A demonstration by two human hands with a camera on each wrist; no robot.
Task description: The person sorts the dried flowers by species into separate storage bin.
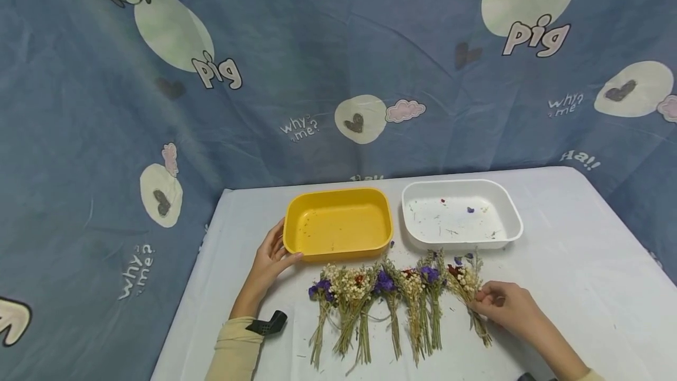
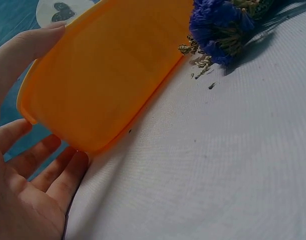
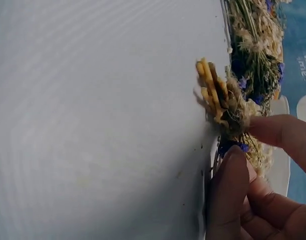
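Note:
At the left end of the yellow tray (image 1: 338,254), my left hand (image 1: 268,263) rests with its thumb along the near corner and its fingers against the end wall. In the left wrist view those fingers (image 2: 67,175) are spread and touch the orange-looking wall. My right hand (image 1: 508,304) pinches the stems of a dried flower bouquet (image 1: 466,281) with cream and dark red blooms, at the right end of a row. Its cut stem ends (image 3: 210,87) show in the right wrist view; the fingers hide part of the bunch. Several more bouquets (image 1: 351,287) lie to its left.
A white tray (image 1: 462,244) stands behind the right-hand bouquets, holding small petals and plant crumbs. The white-covered table (image 1: 571,240) ends at a blue printed curtain (image 1: 296,63). A black device (image 1: 268,323) is strapped to the left wrist.

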